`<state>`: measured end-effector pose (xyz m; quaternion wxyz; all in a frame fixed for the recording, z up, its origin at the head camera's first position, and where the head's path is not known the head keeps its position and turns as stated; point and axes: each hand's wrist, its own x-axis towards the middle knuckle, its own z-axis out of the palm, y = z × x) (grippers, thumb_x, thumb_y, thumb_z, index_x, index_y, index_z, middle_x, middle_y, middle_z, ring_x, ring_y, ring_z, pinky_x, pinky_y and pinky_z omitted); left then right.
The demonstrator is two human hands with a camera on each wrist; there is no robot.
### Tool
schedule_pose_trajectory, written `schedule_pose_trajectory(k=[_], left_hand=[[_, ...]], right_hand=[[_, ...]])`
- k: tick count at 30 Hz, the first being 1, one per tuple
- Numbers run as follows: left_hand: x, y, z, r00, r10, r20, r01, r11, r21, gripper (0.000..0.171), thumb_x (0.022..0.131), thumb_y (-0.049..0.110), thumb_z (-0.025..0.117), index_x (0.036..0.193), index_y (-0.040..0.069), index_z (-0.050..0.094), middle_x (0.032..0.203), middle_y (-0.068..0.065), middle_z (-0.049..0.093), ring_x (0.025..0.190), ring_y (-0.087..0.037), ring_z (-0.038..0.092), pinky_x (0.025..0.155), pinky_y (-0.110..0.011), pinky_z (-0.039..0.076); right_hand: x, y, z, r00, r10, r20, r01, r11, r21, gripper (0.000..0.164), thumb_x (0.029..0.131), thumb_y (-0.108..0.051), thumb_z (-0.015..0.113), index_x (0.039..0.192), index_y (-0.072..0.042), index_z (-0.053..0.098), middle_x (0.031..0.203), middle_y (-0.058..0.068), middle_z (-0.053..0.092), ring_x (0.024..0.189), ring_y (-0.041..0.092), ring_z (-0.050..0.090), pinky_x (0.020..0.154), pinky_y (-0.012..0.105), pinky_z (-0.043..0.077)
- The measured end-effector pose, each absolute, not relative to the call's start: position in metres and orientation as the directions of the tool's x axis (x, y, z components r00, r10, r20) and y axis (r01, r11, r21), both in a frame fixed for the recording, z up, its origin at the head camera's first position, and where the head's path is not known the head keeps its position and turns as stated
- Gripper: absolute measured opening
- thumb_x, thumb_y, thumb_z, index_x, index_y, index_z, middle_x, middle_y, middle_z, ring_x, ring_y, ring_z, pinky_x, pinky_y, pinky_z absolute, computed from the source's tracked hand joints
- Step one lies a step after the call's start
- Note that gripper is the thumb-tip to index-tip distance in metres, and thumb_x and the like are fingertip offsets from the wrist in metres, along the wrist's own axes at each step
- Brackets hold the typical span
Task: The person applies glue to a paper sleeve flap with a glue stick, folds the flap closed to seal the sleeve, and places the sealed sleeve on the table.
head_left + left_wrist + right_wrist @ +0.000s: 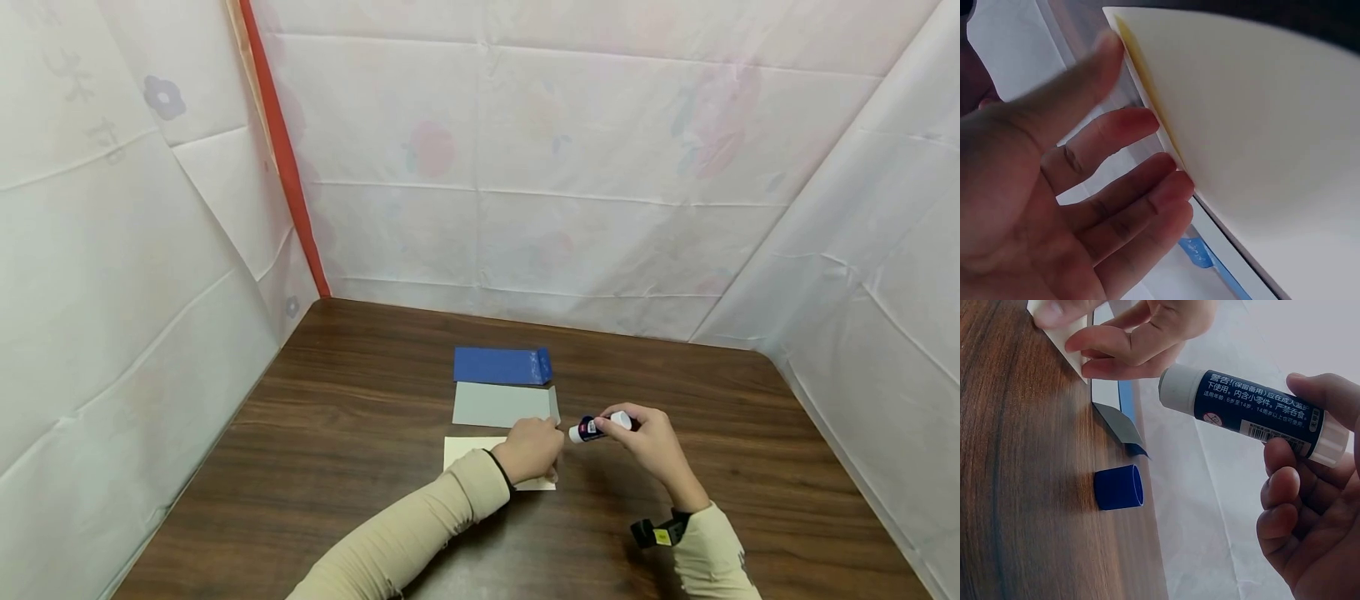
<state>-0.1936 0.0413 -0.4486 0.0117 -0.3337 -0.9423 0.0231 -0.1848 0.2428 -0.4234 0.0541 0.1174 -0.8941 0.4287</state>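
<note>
My left hand [531, 450] is at the right end of a cream paper sheet [459, 450]. In the left wrist view, its fingertips [1147, 119] touch the sheet's edge, with the thumb at a corner; a yellowish strip runs along that edge. My right hand [654, 437] grips a dark blue glue stick [1250, 412] by its white base, above the table. The stick's white collar end points toward the left hand; any glue tip is not visible. A blue cap [1116, 487] stands on the table beside the papers.
Beyond the cream sheet lie a grey-green paper [491, 404] and a blue paper [495, 365], both with a folded flap at the right end. The blue one has whitish smears near its flap. White sheeting [562, 250] surrounds the brown table [337, 400].
</note>
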Motion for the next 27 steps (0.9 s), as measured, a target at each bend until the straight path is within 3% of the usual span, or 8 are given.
schedule_pose_trajectory(k=[5,11,15,18,22,27], left_hand=[[-0.1929,0.0395,-0.4497,-0.753,0.650,0.097,0.642,0.759,-0.105,0.006,0.082,0.026,0.076,0.080,0.021,0.075,0.083,0.002,0.068,0.066,-0.013,0.063,0.053,-0.026,0.051],[-0.1909,0.0373,-0.4485,-0.733,0.670,0.119,0.654,0.742,-0.149,0.010,0.089,0.021,0.067,0.084,0.018,0.075,0.086,0.001,0.070,0.063,-0.013,0.062,0.052,-0.026,0.051],[-0.1920,0.0360,-0.4455,-0.749,0.662,0.033,0.657,0.748,-0.098,0.002,0.083,0.019,0.073,0.081,0.020,0.074,0.111,0.000,0.071,0.066,-0.014,0.063,0.054,-0.026,0.051],[-0.1934,0.0349,-0.4426,-0.760,0.648,-0.035,0.649,0.758,-0.058,0.011,0.073,0.020,0.083,0.078,0.022,0.073,0.126,0.001,0.066,0.072,-0.015,0.064,0.057,-0.026,0.052],[-0.1932,0.0348,-0.4426,-0.765,0.641,-0.063,0.643,0.765,-0.033,0.023,0.063,0.030,0.091,0.077,0.024,0.073,0.128,0.001,0.064,0.077,-0.015,0.065,0.060,-0.026,0.053],[-0.1903,0.0367,-0.4444,-0.771,0.635,-0.047,0.637,0.771,-0.030,0.025,0.063,0.040,0.090,0.073,0.024,0.074,0.127,0.001,0.065,0.074,-0.014,0.064,0.060,-0.026,0.053]], right_hand=[[-0.1836,0.2422,-0.4226,-0.965,-0.166,0.201,-0.261,0.603,-0.754,0.020,0.089,-0.026,0.072,0.093,-0.007,0.073,0.072,0.006,0.063,0.051,0.004,0.043,0.044,0.024,0.038],[-0.1840,0.2422,-0.4216,-0.965,-0.168,0.203,-0.263,0.601,-0.755,0.018,0.089,-0.026,0.072,0.092,-0.008,0.073,0.073,0.005,0.065,0.051,0.004,0.044,0.044,0.024,0.039],[-0.1840,0.2423,-0.4206,-0.964,-0.166,0.208,-0.266,0.598,-0.756,0.018,0.089,-0.025,0.072,0.092,-0.008,0.073,0.073,0.005,0.065,0.052,0.004,0.046,0.045,0.024,0.040],[-0.1834,0.2423,-0.4194,-0.963,-0.168,0.212,-0.271,0.595,-0.757,0.019,0.089,-0.025,0.072,0.092,-0.007,0.073,0.074,0.006,0.066,0.053,0.004,0.046,0.045,0.024,0.039],[-0.1819,0.2427,-0.4191,-0.965,-0.166,0.201,-0.261,0.597,-0.759,0.019,0.089,-0.026,0.072,0.092,-0.007,0.073,0.074,0.007,0.066,0.052,0.004,0.045,0.045,0.024,0.039],[-0.1812,0.2438,-0.4217,-0.971,-0.153,0.184,-0.239,0.598,-0.765,0.017,0.089,-0.026,0.072,0.092,-0.009,0.074,0.075,0.006,0.066,0.052,0.005,0.045,0.045,0.024,0.040]])
